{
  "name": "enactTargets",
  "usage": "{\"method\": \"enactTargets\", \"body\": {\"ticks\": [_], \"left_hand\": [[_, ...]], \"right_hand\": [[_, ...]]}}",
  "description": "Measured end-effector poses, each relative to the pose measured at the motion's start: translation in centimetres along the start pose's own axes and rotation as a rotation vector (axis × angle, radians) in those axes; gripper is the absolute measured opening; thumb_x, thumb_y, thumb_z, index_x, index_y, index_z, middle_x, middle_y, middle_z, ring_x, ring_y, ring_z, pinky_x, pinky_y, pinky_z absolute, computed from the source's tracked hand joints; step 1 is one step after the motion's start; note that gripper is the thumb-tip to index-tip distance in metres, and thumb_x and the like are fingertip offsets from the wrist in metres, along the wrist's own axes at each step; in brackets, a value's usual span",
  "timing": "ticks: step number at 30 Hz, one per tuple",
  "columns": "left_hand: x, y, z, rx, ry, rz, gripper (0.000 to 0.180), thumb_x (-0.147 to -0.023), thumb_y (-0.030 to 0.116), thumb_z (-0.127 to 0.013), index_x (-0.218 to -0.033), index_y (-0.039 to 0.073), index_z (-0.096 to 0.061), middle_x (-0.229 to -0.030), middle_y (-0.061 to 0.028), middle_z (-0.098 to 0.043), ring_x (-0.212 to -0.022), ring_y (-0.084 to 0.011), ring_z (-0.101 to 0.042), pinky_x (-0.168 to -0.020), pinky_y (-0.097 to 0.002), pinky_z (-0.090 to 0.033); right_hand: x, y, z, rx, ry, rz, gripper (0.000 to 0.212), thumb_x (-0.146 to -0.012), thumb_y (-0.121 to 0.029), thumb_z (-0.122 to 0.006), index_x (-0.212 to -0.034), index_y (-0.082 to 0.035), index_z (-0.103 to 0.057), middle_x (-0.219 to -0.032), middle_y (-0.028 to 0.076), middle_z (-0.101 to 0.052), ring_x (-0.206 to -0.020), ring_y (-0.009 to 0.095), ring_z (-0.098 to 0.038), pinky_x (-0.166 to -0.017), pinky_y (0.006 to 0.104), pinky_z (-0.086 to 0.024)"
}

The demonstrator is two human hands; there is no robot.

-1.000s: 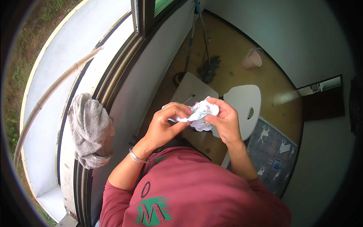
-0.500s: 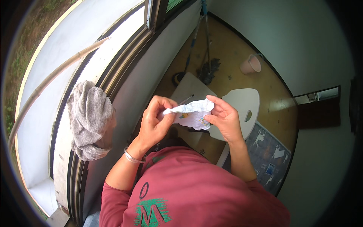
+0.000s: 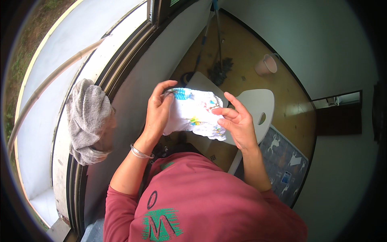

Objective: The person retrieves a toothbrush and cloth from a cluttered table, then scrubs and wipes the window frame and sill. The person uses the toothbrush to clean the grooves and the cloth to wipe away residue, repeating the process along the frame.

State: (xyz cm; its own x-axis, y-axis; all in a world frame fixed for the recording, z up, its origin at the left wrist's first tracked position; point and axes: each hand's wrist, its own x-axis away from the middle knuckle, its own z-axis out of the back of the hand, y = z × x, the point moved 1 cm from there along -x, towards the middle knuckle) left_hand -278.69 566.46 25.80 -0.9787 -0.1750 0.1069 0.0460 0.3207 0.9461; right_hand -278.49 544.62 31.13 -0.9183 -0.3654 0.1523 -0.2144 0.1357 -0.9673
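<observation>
A small white cloth [image 3: 189,113] with colourful prints and puckered, gathered edges is spread in front of my chest. My left hand [image 3: 159,107] grips its left end, with the thumb over the fabric and a finger raised above the top edge. At the right end, my right hand [image 3: 238,123] has its thumb and bent fingers on the cloth, while the index finger points up and away. A metal bangle [image 3: 141,152] circles my left wrist.
On the window ledge to the left sits a twisted grey towel [image 3: 89,121], near a long bamboo pole [image 3: 52,74]. Beyond my hands are a white plastic stool [image 3: 258,107], a mop [image 3: 220,70] and a pink bucket [image 3: 266,65]. A grey deer-patterned surface [image 3: 282,161] lies to the right.
The cloth has turned from folded and tilted to opened out, showing more of its printed face. My hands have shifted slightly, and the right index finger has lifted off the cloth.
</observation>
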Motion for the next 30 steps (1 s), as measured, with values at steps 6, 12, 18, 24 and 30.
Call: {"method": "enactTargets", "body": {"ticks": [6, 12, 18, 24, 30], "left_hand": [[1.5, -2.6, -1.5, 0.072, -0.175, 0.227, 0.026, -0.083, -0.002, -0.046, -0.104, 0.001, -0.063, -0.086, -0.0033, -0.062, -0.075, -0.0077, -0.056, -0.068, -0.0217, -0.046], [2.6, -3.1, -2.4, 0.120, -0.223, 0.334, 0.025, -0.083, 0.004, -0.052, -0.107, 0.001, -0.061, -0.085, -0.0046, -0.063, -0.073, -0.0086, -0.057, -0.065, -0.0221, -0.046], [2.9, -3.3, -2.4, 0.325, -0.233, 0.341, 0.023, -0.087, 0.013, -0.060, -0.106, 0.001, -0.061, -0.091, -0.0050, -0.064, -0.079, -0.0096, -0.059, -0.070, -0.0231, -0.047], [2.9, -3.3, -2.0, 0.309, -0.255, 0.287, 0.024, -0.086, 0.012, -0.061, -0.107, 0.001, -0.061, -0.091, -0.0044, -0.064, -0.080, -0.0090, -0.058, -0.070, -0.0235, -0.047], [2.9, -3.4, -1.8, 0.296, -0.231, 0.291, 0.024, -0.085, 0.012, -0.062, -0.107, 0.001, -0.061, -0.091, -0.0044, -0.064, -0.080, -0.0089, -0.058, -0.070, -0.0235, -0.046]], "right_hand": [[-0.1, 0.9, 0.1, -0.240, 0.093, -0.144, 0.063, -0.081, 0.006, -0.060, -0.136, 0.001, -0.030, -0.105, 0.021, -0.061, -0.100, 0.022, -0.059, -0.086, 0.0308, -0.048], [-0.8, 1.9, -0.2, -0.253, 0.188, -0.209, 0.057, -0.081, 0.001, -0.063, -0.130, 0.006, -0.034, -0.104, 0.021, -0.061, -0.097, 0.022, -0.059, -0.087, 0.0309, -0.048], [-1.3, 2.2, -0.7, -0.235, 0.185, -0.227, 0.055, -0.081, 0.001, -0.064, -0.128, 0.007, -0.035, -0.103, 0.020, -0.061, -0.098, 0.022, -0.060, -0.086, 0.0309, -0.048], [-1.7, 2.2, -1.2, -0.206, 0.184, -0.231, 0.054, -0.080, 0.002, -0.064, -0.127, 0.006, -0.037, -0.102, 0.019, -0.061, -0.096, 0.021, -0.060, -0.085, 0.0308, -0.049], [-2.2, 2.1, -2.0, -0.174, 0.170, -0.205, 0.052, -0.078, 0.005, -0.065, -0.125, 0.006, -0.040, -0.095, 0.013, -0.062, -0.089, 0.017, -0.061, -0.080, 0.0278, -0.050]]}}
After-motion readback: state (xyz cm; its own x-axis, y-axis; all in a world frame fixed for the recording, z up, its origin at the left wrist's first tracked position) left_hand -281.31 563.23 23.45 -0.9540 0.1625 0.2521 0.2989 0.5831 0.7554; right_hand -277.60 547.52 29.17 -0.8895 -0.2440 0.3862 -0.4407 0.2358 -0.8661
